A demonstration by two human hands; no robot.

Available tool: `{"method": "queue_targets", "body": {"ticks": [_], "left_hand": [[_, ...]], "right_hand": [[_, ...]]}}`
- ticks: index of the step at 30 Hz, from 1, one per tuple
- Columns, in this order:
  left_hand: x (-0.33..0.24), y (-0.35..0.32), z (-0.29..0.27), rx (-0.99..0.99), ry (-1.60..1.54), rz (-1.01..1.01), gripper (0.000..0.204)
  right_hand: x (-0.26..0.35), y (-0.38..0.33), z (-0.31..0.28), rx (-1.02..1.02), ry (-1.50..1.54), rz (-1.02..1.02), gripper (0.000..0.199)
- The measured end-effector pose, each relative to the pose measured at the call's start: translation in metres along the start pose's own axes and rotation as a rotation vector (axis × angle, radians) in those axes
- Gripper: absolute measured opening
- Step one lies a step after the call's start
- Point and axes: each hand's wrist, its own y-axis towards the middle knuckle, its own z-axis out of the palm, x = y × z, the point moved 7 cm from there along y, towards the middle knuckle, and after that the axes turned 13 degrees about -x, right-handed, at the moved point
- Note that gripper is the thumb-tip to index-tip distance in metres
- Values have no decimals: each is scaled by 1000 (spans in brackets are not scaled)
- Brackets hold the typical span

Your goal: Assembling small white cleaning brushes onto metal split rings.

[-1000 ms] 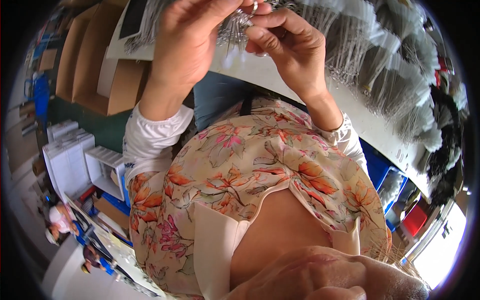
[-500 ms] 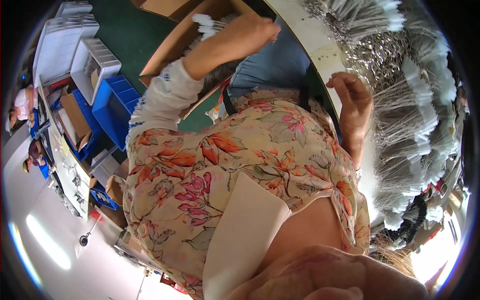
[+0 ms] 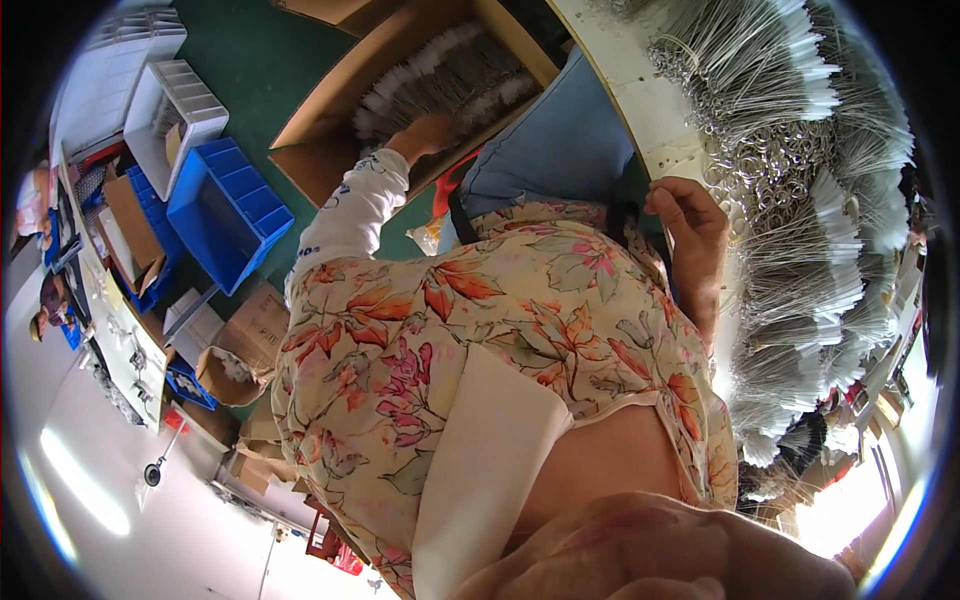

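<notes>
My left hand (image 3: 428, 135) reaches down into an open cardboard box (image 3: 318, 110) on my left. Rows of thin wire brushes with pale bristle tips (image 3: 425, 75) lie inside it; the hand is at their near side, and its fingertips are hidden. My right hand (image 3: 692, 222) is raised at the edge of the pale worktable (image 3: 655, 125), its fingers curled and the thumb close to the forefinger. Whether anything small sits between them I cannot make out. Beside that hand, on the table, are heaped bundles of wire brushes (image 3: 800, 230) with ring ends and white bristles.
A blue plastic crate (image 3: 232, 215) and a pale grey crate (image 3: 172, 115) stand to the far left. Smaller cartons (image 3: 250, 335) are below them. Part of the green floor (image 3: 265, 70) shows beside the box. Other people are at a distant table on the left.
My left hand has moved left and down, from above my lap into the box. White brush tips that stuck out beside that forearm no longer show there. My right hand's fingers have curled more.
</notes>
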Motion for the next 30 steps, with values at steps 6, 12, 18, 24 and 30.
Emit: {"method": "queue_targets", "body": {"ticks": [6, 12, 18, 24, 30], "left_hand": [[-28, 58, -192, 34, -896, -95, 29], [-132, 114, -434, 255, -1108, 151, 27], [-207, 299, -537, -88, -749, 354, 30], [-97, 479, -520, -258, -622, -213, 23], [-119, 500, -484, -322, -441, -297, 14]], "right_hand": [[37, -1, -16, -4, -24, -109, 14], [97, -6, -86, -136, 82, -348, 13], [134, -36, -189, -396, -9, -472, 13], [168, -14, -292, -652, -328, -613, 19], [169, 74, -377, -761, -543, -372, 26]]}}
